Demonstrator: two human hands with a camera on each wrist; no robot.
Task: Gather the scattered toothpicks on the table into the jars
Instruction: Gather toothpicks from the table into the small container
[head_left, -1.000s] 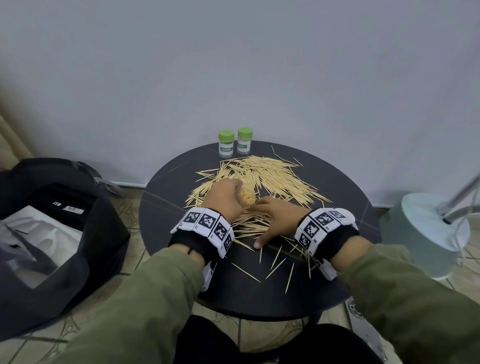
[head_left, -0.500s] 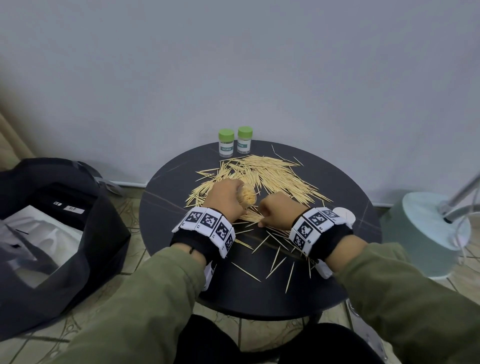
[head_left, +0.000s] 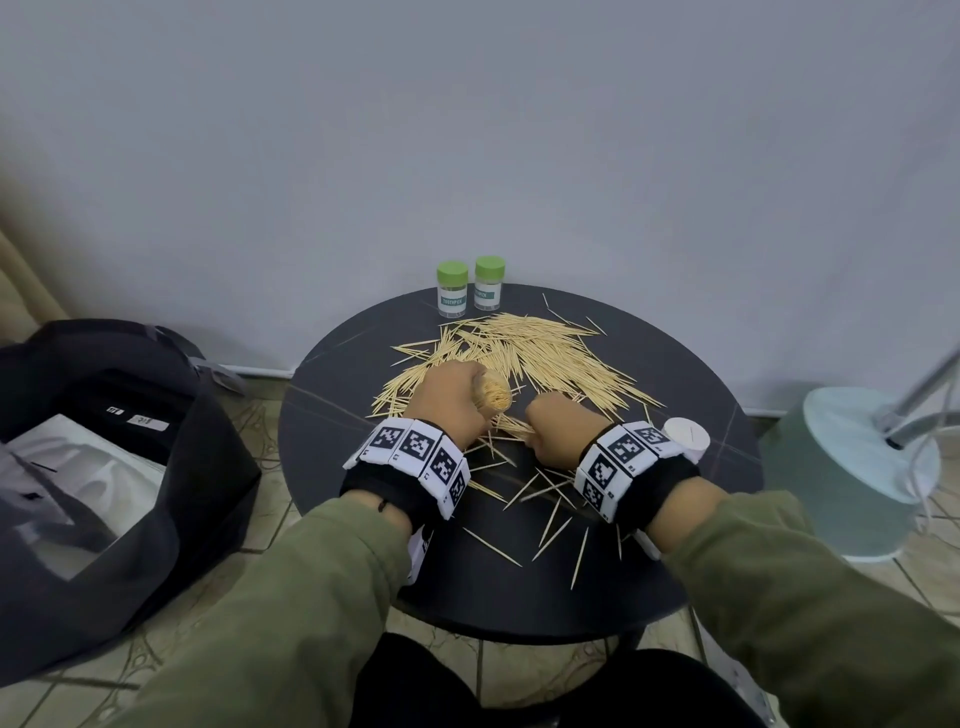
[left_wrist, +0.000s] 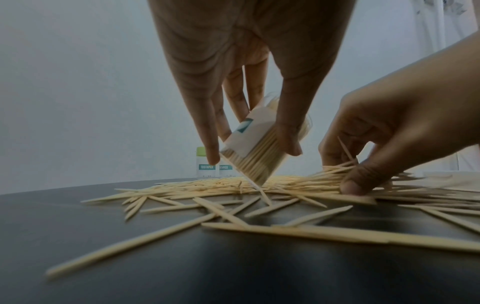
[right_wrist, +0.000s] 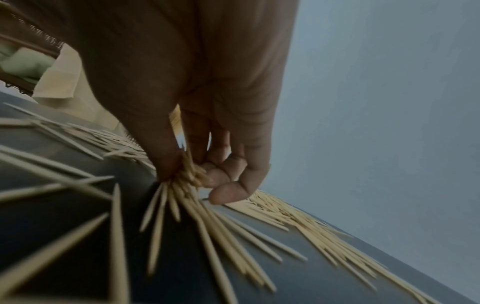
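The left hand (head_left: 451, 395) curls its grip round a tilted open jar (left_wrist: 255, 148) packed with toothpicks. Just beside it, the right hand (head_left: 558, 428) pinches a bundle of toothpicks (right_wrist: 191, 179) off the table (head_left: 701, 395). Two green-lidded jars (head_left: 470, 291) stand behind the scattered toothpick pile (head_left: 540, 353).

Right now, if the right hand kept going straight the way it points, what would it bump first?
Probably the open toothpick-filled jar that the left hand holds tilted, just beyond the right hand; depth is unclear.

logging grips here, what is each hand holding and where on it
Left hand grips the open jar by its sides. Right hand pinches a bunch of toothpicks near one end.
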